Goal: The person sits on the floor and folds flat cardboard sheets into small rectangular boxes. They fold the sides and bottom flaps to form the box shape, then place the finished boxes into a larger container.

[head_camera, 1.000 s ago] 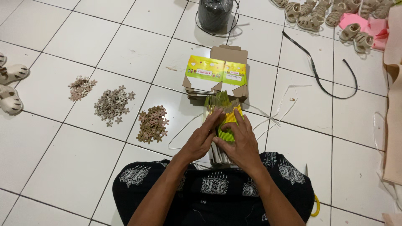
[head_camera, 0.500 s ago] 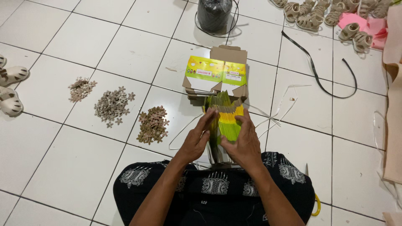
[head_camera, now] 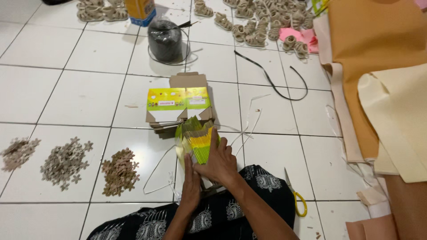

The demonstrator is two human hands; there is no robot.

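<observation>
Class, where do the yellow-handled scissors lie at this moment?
In the head view, the yellow-handled scissors lie on the white tiled floor at lower right of centre, just right of the person's patterned black garment and right hand.

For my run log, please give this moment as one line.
left hand: on flat carton stack | right hand: on stack | near: scissors, flower cutouts
</observation>
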